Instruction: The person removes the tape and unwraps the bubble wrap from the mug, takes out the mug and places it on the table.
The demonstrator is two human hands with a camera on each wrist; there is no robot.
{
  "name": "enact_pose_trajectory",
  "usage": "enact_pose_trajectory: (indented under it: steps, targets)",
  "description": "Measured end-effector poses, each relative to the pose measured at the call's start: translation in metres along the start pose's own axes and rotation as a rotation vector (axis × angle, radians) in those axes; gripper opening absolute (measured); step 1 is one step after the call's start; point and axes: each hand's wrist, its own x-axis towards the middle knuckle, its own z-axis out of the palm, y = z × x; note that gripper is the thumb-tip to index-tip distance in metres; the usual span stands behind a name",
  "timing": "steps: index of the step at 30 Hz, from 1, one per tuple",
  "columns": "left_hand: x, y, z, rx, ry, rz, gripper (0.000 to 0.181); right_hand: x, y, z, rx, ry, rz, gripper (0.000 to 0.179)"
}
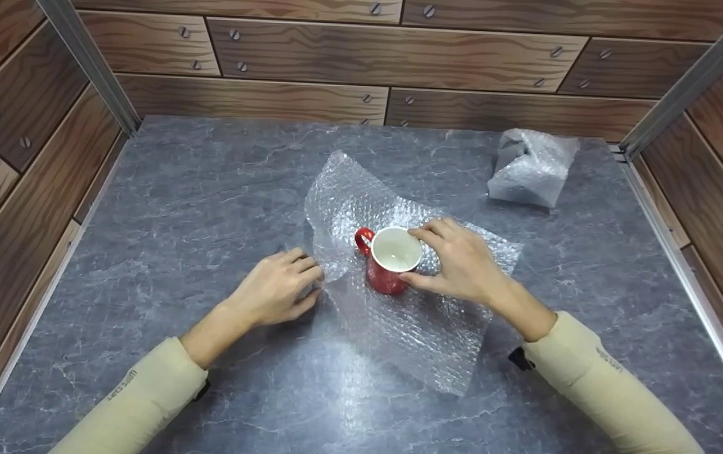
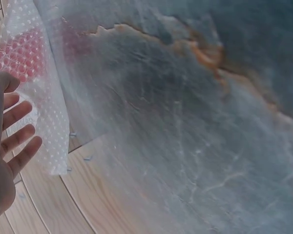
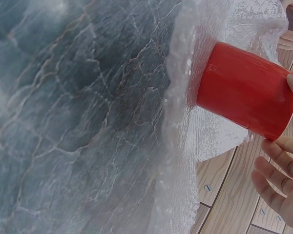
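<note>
A red mug (image 1: 387, 277) with a white inside stands upright on a sheet of bubble wrap (image 1: 424, 340), its handle pointing left. My right hand (image 1: 462, 261) holds the mug near its rim, thumb on the near side and fingertips on the far side; the right wrist view shows the thumb and fingers on the red mug (image 3: 246, 90). Beside the left edge of the sheet is my left hand (image 1: 279, 287), its fingers loosely bent. In the left wrist view the left hand (image 2: 5, 146) has fingers apart, with the raised bubble wrap (image 2: 51, 131) behind them and the mug showing pink through it.
A bundle in bubble wrap (image 1: 532, 170) sits at the back right of the grey marbled table (image 1: 210, 189). Wood-patterned panels (image 1: 361, 57) wall the back and both sides, with metal posts (image 1: 93, 63) at the corners.
</note>
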Motion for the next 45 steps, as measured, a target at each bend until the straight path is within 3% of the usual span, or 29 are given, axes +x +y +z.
enact_pose_trajectory:
  steps: [9,15,28,38,45]
  targets:
    - [-0.006,0.000,0.001,-0.005,0.007,-0.011,0.022,-0.001,-0.001,0.000,0.008,-0.009,0.009,0.076]
    - [0.000,0.001,-0.007,-0.006,0.035,-0.008,0.027,-0.001,-0.001,0.000,0.010,0.002,0.003,0.075]
    - [0.032,0.017,-0.029,0.027,0.133,0.150,0.019,-0.001,-0.002,-0.002,0.010,0.001,-0.006,0.077]
    - [0.057,0.035,-0.019,0.066,0.018,0.248,0.023,0.000,0.001,0.000,0.007,0.023,-0.023,0.075]
    - [0.058,0.036,-0.013,0.090,-0.063,0.250,0.025,0.000,0.001,0.001,0.005,0.028,-0.026,0.075]
